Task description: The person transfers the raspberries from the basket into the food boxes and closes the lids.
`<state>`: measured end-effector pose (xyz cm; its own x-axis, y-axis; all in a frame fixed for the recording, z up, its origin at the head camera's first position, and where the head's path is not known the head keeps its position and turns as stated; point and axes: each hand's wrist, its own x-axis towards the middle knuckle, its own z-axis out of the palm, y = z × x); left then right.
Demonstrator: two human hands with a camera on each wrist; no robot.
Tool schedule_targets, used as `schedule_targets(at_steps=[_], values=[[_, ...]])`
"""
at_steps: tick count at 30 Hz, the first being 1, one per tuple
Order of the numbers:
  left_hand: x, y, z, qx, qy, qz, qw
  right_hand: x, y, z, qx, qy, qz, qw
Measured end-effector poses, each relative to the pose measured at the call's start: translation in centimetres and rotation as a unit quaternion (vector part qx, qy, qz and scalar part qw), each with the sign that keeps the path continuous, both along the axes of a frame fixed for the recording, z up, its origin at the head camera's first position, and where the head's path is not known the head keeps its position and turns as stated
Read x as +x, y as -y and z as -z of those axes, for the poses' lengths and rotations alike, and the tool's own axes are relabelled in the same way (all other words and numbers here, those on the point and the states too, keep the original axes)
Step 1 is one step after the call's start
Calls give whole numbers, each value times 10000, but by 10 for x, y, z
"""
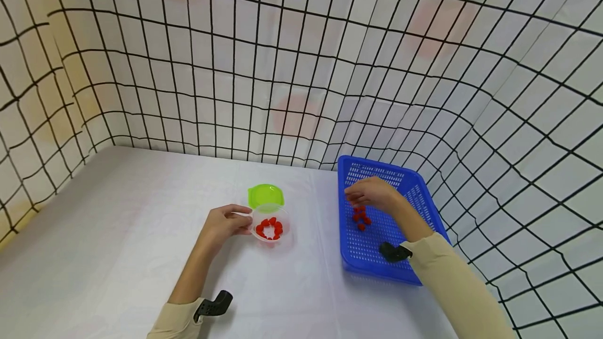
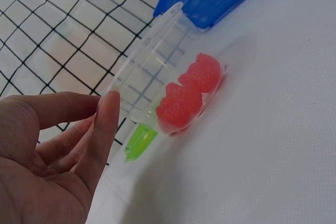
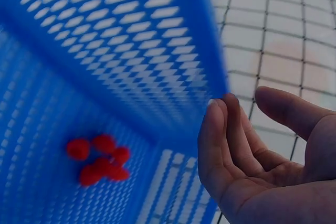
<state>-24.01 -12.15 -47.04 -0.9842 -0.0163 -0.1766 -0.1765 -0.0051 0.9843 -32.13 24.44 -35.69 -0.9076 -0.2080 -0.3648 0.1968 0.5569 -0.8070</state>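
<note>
My left hand (image 1: pixel 225 224) pinches the rim of a small clear plastic bowl (image 2: pixel 149 69) between thumb and fingers, at the bowl's left side. Several bumpy red raspberries (image 1: pixel 278 228) lie round the bottom of the bowl, which stands on the white table. Over the blue perforated basket (image 1: pixel 377 272) hovers my right hand (image 1: pixel 373 192), its fingers loosely bent and nothing between thumb and fingertips in the right wrist view. More red raspberries (image 3: pixel 100 169) sit in a cluster on the basket floor, below that hand and apart from it.
A bright green lid (image 1: pixel 266 194) lies just behind the bowl. Black wire grid (image 1: pixel 292 88) stands along the back and both sides, with white cloth (image 1: pixel 471 72) behind it. Dark wrist mounts (image 1: pixel 214 305) stick out from both sleeves.
</note>
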Motion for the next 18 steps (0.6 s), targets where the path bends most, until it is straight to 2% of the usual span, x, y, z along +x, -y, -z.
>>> schedule_targets(at_steps=[8, 18], values=[[0, 1, 2, 31, 22, -30, 10000, -3, -28, 14, 365, 101, 396, 9985], [0, 2, 2, 34, 36, -18, 10000, -6, -62, 33, 387, 615, 775, 9943]])
